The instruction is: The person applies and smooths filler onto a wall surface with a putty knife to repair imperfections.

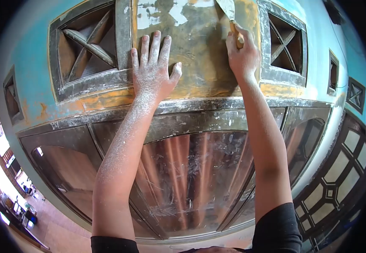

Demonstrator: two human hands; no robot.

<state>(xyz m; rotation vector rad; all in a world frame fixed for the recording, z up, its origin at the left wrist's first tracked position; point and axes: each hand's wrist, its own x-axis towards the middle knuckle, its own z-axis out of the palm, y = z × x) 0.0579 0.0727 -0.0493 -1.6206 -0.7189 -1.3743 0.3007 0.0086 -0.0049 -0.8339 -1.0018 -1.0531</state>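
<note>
Up against the brown panel, my left hand spreads flat; my right hand grips a scraper.

A wooden-handled scraper tilts blade-up before the upper right of a scuffed, white-patched brown panel.

Short black sleeves, dusty left fingers

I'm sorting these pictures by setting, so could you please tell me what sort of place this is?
Probably a building under renovation, perhaps a home: the right hand holds a scraper, the panel is patchy, and white dust coats the left hand.
</note>
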